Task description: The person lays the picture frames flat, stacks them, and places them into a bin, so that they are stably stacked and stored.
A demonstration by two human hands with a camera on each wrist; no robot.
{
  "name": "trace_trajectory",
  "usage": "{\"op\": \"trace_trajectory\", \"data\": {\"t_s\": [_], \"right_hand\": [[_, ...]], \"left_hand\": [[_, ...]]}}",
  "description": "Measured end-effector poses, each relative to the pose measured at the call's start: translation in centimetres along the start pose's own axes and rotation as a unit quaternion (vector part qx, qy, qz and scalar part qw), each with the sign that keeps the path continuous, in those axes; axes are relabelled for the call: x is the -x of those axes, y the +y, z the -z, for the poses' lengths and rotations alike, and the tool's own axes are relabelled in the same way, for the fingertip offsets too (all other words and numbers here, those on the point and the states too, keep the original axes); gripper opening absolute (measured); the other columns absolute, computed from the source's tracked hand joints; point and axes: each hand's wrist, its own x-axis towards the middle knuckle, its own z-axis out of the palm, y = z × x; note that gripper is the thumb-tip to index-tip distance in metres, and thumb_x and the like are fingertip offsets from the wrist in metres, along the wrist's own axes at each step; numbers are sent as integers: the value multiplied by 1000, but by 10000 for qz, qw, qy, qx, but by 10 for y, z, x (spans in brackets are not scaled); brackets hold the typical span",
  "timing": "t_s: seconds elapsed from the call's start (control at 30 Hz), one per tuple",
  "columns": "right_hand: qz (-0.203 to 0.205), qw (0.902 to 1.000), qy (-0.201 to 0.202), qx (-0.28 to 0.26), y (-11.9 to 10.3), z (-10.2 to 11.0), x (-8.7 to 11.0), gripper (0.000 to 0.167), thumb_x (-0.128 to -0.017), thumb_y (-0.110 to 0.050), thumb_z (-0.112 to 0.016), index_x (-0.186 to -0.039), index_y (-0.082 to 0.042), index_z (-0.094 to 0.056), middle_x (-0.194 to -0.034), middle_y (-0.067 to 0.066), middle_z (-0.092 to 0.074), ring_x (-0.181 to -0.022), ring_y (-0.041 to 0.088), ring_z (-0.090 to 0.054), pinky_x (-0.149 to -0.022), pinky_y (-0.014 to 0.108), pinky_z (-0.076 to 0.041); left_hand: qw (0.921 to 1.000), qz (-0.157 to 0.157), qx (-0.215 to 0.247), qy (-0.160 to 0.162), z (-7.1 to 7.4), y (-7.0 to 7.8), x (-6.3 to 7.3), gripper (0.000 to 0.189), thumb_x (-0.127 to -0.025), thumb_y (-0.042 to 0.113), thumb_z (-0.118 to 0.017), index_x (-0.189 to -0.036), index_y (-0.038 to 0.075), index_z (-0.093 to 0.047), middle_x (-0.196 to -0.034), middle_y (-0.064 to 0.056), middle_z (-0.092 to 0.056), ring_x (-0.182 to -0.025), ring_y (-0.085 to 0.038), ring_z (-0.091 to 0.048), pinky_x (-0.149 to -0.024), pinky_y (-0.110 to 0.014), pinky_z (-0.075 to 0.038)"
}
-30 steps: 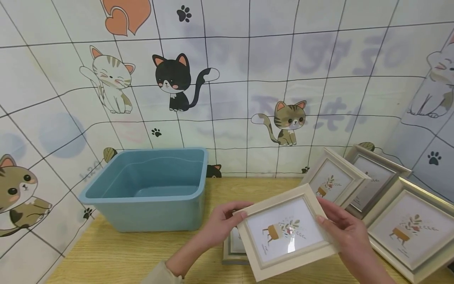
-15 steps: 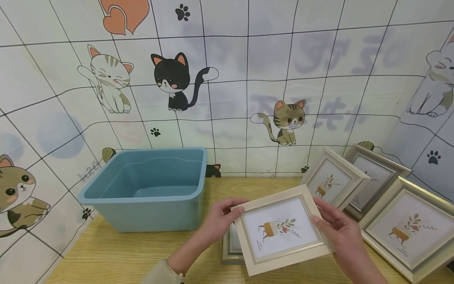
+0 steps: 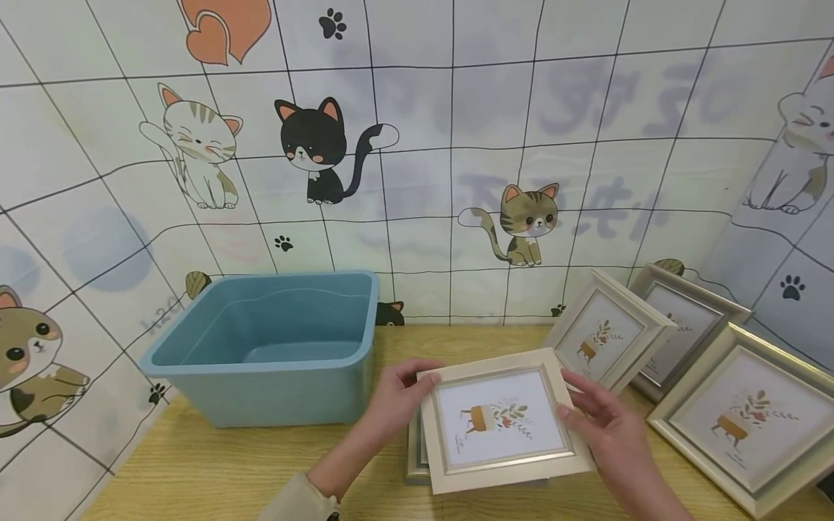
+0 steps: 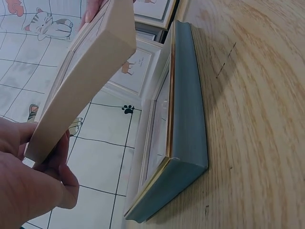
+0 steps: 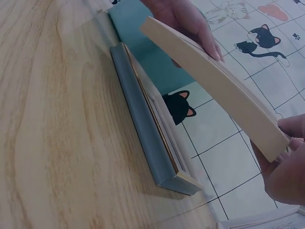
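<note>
A cream picture frame (image 3: 498, 420) with a potted-plant print is held between both hands, face up and tilted. My left hand (image 3: 394, 394) pinches its left edge, thumb on the front and fingers behind. At the opposite edge my right hand (image 3: 606, 427) grips it the same way. Beneath it another picture frame (image 4: 190, 105), with grey-blue sides and a gold line, lies flat on the table. Both wrist views show a gap between the two frames. In the head view the held frame hides most of the lower one (image 5: 143, 119).
A blue plastic tub (image 3: 260, 394) stands at the back left of the wooden table (image 3: 260, 470). On the right lean a light frame (image 3: 606, 333), a darker frame (image 3: 684, 325) and a gold-edged frame (image 3: 749, 420). A cat-print sheet (image 3: 423, 181) hangs behind.
Both hands have moved the held frame slightly left and lowered its near edge view, turning it a little more level over the frame beneath. The glare on its glass has gone.
</note>
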Motion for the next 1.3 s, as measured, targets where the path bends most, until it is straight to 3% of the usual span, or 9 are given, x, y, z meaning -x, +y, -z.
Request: {"op": "trace_trajectory", "data": {"t_s": [0.23, 0.37, 0.5, 0.67, 0.93, 1.3], "right_hand": [[-426, 9978, -462, 222, 4, -5, -2, 65, -98, -2, -67, -156, -5, -39, -139, 23, -56, -93, 24, -71, -71, 44, -61], [-603, 9939, -773, 506, 5, -7, -6, 68, -98, 0, -65, -158, -1, -33, -138, 30, -54, -95, 28, -71, -71, 46, -61], [-591, 9896, -825, 1022, 7, -10, -9, 70, -95, 0, -68, -156, 2, -36, -133, 30, -57, -93, 30, -71, -68, 45, -61], [-530, 9826, -986, 1484, 13, -10, -13, 76, -89, 0, -75, -154, 5, -36, -130, 29, -57, -92, 28, -70, -68, 41, -60], [-370, 9730, -821, 2124, 21, -15, -17, 82, -81, 1, -81, -152, 5, -41, -124, 24, -61, -89, 25, -66, -68, 34, -56], [-190, 9628, -824, 2568, 27, -26, -20, 80, -77, 2, -84, -146, 11, -46, -119, 18, -63, -85, 22, -67, -65, 31, -54]], "left_hand": [[9984, 311, -319, 362, 3, -9, -5, 21, -98, 12, -69, -116, 2, -76, -105, -8, -70, -83, -14, -57, -69, -25, -49], [9947, 396, -761, 558, 3, -16, -10, 18, -97, 13, -71, -112, 6, -77, -101, -3, -68, -84, -16, -51, -69, -26, -45], [9909, 469, -1073, 660, 3, -24, -14, 16, -95, 12, -72, -109, 7, -78, -99, -3, -67, -86, -18, -50, -72, -30, -44], [9863, 591, -1381, 679, 3, -32, -18, 15, -96, 13, -71, -109, 8, -78, -110, -2, -70, -95, -19, -55, -82, -35, -48], [9841, 450, -1626, 558, 4, -45, -21, 13, -96, 12, -70, -106, 8, -79, -100, -2, -68, -85, -17, -52, -73, -33, -46], [9803, 444, -1825, 603, 6, -53, -25, 12, -97, 9, -69, -105, 7, -77, -96, -2, -66, -84, -17, -53, -74, -34, -46]]}}
